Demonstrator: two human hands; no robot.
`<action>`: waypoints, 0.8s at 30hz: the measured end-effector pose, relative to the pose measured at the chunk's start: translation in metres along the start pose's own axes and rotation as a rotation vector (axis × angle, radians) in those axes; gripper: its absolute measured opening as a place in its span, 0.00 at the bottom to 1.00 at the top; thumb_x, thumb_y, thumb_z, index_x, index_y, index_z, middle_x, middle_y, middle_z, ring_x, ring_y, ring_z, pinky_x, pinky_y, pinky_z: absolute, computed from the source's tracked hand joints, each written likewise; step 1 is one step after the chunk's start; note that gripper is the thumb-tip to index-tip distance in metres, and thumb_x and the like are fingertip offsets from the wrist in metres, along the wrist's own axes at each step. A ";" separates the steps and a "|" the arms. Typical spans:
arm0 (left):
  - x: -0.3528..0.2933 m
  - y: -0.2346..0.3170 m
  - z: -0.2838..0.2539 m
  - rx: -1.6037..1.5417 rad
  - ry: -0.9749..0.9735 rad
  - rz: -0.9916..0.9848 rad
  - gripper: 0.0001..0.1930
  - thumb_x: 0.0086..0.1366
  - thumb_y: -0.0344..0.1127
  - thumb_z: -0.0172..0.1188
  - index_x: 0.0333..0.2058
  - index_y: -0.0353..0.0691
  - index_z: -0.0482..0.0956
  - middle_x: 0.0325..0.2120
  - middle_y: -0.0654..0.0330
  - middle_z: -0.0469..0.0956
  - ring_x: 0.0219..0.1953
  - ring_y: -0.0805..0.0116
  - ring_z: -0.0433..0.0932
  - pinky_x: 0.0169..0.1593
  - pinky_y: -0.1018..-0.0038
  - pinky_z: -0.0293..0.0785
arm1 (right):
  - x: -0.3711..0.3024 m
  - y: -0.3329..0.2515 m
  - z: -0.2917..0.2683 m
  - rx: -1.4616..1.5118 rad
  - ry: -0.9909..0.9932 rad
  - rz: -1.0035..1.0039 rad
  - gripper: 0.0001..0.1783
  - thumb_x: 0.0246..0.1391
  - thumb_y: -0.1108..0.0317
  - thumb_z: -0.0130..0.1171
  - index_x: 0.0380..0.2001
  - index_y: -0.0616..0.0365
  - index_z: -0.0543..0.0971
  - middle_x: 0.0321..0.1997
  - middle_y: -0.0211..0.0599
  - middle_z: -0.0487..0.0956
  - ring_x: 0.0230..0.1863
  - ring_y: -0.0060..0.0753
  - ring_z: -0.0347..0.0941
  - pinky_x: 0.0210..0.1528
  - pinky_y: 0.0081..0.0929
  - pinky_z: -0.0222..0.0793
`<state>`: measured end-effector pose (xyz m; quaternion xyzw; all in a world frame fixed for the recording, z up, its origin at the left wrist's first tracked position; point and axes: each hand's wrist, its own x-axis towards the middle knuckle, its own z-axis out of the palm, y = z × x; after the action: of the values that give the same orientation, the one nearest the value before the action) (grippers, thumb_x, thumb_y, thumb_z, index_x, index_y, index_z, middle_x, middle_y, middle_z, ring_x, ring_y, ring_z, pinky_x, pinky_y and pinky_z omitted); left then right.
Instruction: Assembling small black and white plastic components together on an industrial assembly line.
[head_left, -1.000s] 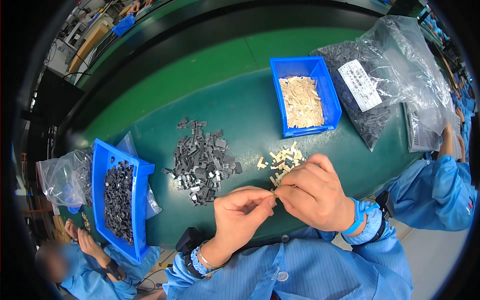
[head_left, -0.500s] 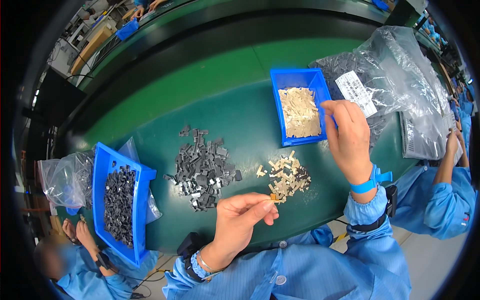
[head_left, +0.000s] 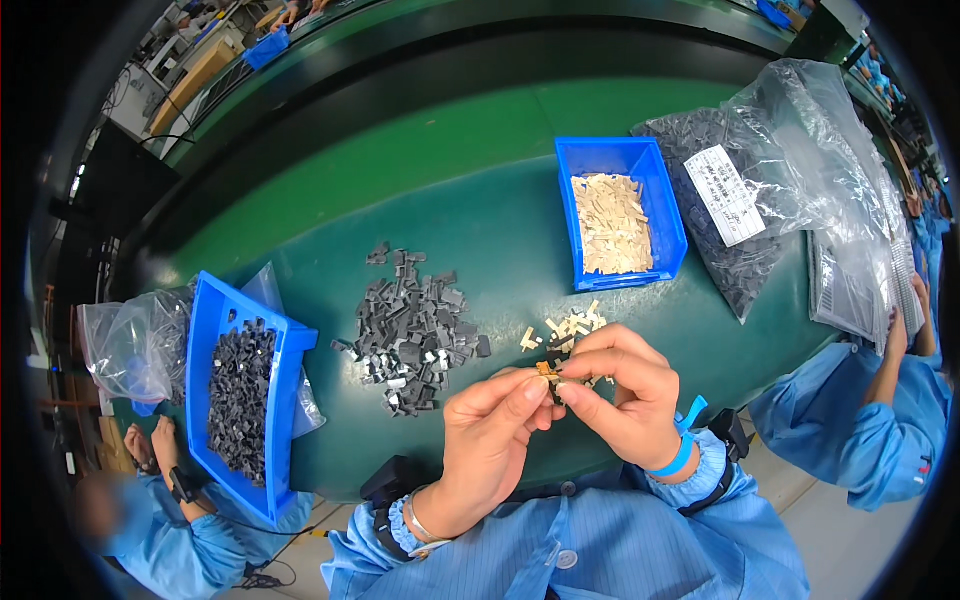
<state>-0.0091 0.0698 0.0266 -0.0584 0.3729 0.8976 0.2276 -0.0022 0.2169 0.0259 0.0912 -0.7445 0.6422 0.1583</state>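
On green table (head_left: 480, 240): 2 blue bins (head_left: 620, 215), 2 hands (head_left: 560, 410).

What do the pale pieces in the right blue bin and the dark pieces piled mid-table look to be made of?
Pale pieces: probably moulded plastic, matte cream, flat and uniform. Dark pieces: dark grey, slight sheen on some faces; plastic or coated metal, cannot tell. Blue bin: glossy rigid plastic.

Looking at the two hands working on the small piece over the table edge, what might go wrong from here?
1. The small tan piece is pinched only by fingertips of the left hand and right hand, near the table edge; if the grip slips, it may fall to the floor.
2. The loose tan pieces lie right behind the hands and could be swept away.
3. The pile of dark parts is close, so parts might mix.
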 end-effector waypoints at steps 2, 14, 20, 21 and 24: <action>0.000 -0.001 -0.002 0.057 -0.016 0.041 0.08 0.59 0.27 0.53 0.35 0.28 0.76 0.29 0.57 0.74 0.28 0.74 0.72 0.37 0.77 0.72 | -0.001 0.001 0.002 0.003 0.008 -0.002 0.07 0.40 0.77 0.62 0.27 0.63 0.77 0.28 0.38 0.74 0.28 0.29 0.71 0.29 0.22 0.66; 0.001 0.009 -0.012 0.404 -0.138 0.171 0.06 0.54 0.19 0.57 0.32 0.29 0.77 0.30 0.56 0.74 0.31 0.75 0.72 0.33 0.81 0.67 | 0.010 -0.007 -0.013 -0.010 -0.233 0.055 0.04 0.38 0.80 0.58 0.22 0.63 0.73 0.25 0.34 0.72 0.24 0.24 0.69 0.26 0.20 0.65; 0.001 0.010 -0.015 0.512 -0.109 0.242 0.05 0.53 0.20 0.57 0.31 0.30 0.78 0.30 0.57 0.74 0.30 0.76 0.71 0.33 0.82 0.66 | 0.014 -0.007 -0.013 0.015 -0.281 0.081 0.04 0.39 0.79 0.58 0.22 0.63 0.74 0.24 0.33 0.72 0.23 0.23 0.68 0.25 0.19 0.63; 0.000 0.009 -0.015 0.536 -0.063 0.283 0.05 0.53 0.20 0.58 0.31 0.30 0.78 0.30 0.57 0.74 0.30 0.77 0.70 0.33 0.82 0.66 | 0.014 -0.007 -0.012 0.064 -0.211 0.098 0.04 0.40 0.79 0.58 0.23 0.63 0.74 0.24 0.32 0.72 0.23 0.22 0.67 0.25 0.19 0.63; 0.001 0.010 -0.009 0.544 0.061 0.327 0.05 0.52 0.21 0.58 0.30 0.30 0.77 0.30 0.54 0.73 0.31 0.72 0.71 0.36 0.80 0.68 | 0.009 -0.006 -0.011 0.101 -0.126 0.106 0.04 0.43 0.77 0.59 0.25 0.63 0.76 0.25 0.33 0.73 0.23 0.21 0.67 0.25 0.18 0.62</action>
<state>-0.0152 0.0581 0.0259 0.0384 0.6105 0.7874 0.0763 -0.0075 0.2275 0.0362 0.0999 -0.7236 0.6792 0.0722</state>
